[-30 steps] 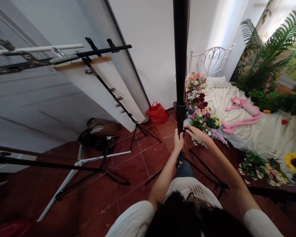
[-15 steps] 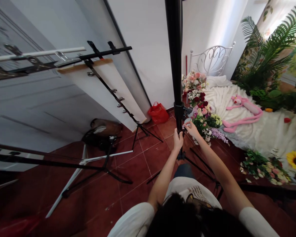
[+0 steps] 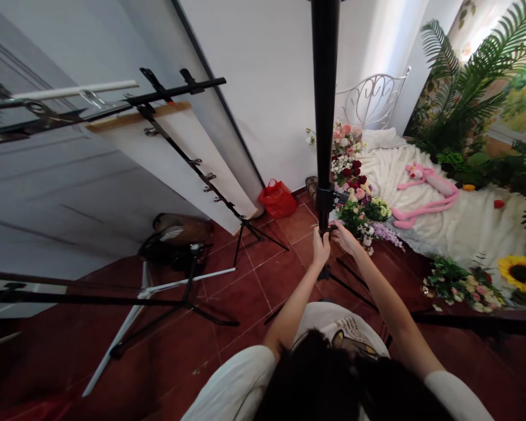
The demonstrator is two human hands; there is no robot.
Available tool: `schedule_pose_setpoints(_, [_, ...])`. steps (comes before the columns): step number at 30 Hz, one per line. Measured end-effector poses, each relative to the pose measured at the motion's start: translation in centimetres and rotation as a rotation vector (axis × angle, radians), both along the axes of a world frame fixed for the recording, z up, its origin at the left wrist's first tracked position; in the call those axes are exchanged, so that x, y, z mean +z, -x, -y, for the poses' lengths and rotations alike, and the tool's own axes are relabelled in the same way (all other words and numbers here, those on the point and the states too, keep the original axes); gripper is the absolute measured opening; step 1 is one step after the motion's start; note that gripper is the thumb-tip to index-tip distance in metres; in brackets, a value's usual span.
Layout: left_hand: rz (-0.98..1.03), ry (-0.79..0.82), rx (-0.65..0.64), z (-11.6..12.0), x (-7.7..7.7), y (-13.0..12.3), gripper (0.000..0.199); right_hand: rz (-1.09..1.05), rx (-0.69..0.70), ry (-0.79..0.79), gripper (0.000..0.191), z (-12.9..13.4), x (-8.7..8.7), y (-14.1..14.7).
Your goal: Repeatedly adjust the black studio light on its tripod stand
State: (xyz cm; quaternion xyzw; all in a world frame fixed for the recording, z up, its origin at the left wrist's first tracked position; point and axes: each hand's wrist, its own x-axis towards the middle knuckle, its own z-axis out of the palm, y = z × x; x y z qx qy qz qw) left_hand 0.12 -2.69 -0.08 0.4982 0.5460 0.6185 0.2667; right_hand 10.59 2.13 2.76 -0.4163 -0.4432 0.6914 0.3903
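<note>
A tall black tripod stand (image 3: 327, 105) rises straight in front of me. My left hand (image 3: 321, 248) is wrapped round its lower pole section, below a collar (image 3: 325, 197) with a side knob (image 3: 342, 197). On the pole's right side, my right hand (image 3: 346, 240) has its fingers closed on a small dark knob (image 3: 332, 228), partly hidden by those fingers. The stand's thin legs (image 3: 355, 287) spread over the floor beneath my forearms.
Left of me stands a backdrop rack (image 3: 188, 89) with clips and a white roll-down sheet (image 3: 201, 158). A red bag (image 3: 277, 199) sits by the wall. To the right are flowers (image 3: 355, 181) and a bed (image 3: 377, 161) holding a pink plush toy (image 3: 438, 186).
My right fingers have come down slightly and closed round the small knob. My left hand keeps its hold on the pole. The view has shifted, putting the stand further right.
</note>
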Motion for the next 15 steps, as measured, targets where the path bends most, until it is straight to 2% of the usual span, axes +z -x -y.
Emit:
schedule_pose_setpoints(3, [0.003, 0.003, -0.011, 0.1, 0.1, 0.0, 0.046, -0.015, 0.021, -0.021, 0.05, 1.5, -0.6, 0.1])
schedule_pose_setpoints(7, [0.024, 0.0, -0.061, 0.4, 0.3, 0.1, 0.045, -0.006, -0.028, -0.049, 0.063, 2.7, -1.5, 1.5])
schedule_pose_setpoints(12, [0.045, 0.008, -0.1, 0.5, 0.2, 0.3, 0.047, -0.09, -0.186, -0.036, 0.064, 2.9, -1.9, 3.2])
schedule_pose_setpoints(15, [0.045, 0.009, -0.111, 0.5, 0.1, 0.3, 0.045, -0.119, -0.188, -0.045, 0.068, 3.0, -2.2, 3.3])
